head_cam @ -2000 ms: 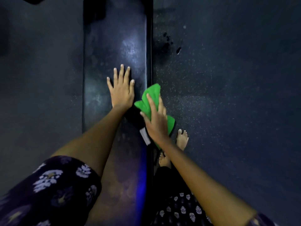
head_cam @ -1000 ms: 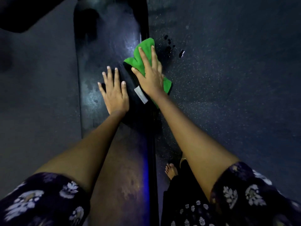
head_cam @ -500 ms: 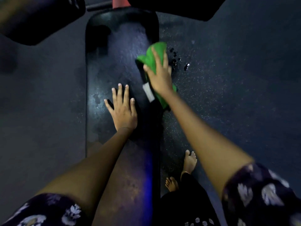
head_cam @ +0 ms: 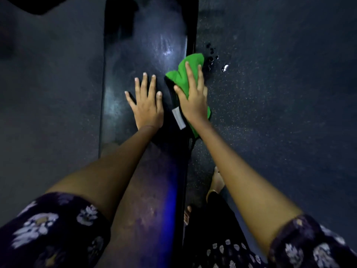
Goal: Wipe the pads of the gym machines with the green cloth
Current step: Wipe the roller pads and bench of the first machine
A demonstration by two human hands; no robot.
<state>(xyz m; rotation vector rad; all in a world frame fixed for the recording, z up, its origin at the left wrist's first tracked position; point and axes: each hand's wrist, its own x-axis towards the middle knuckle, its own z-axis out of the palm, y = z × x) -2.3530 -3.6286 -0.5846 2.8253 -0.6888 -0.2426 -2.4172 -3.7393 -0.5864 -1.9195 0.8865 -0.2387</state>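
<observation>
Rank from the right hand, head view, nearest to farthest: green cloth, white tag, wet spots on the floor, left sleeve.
1. green cloth: under the right hand, at the pad's right edge.
2. white tag: just left of the wrist.
3. wet spots: on the floor, ahead and right.
4. left sleeve: bottom-left corner.

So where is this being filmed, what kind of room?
Probably a gym: a long black padded bench stands on dark speckled rubber flooring, and the right hand presses a green cloth along the pad's edge.
</observation>
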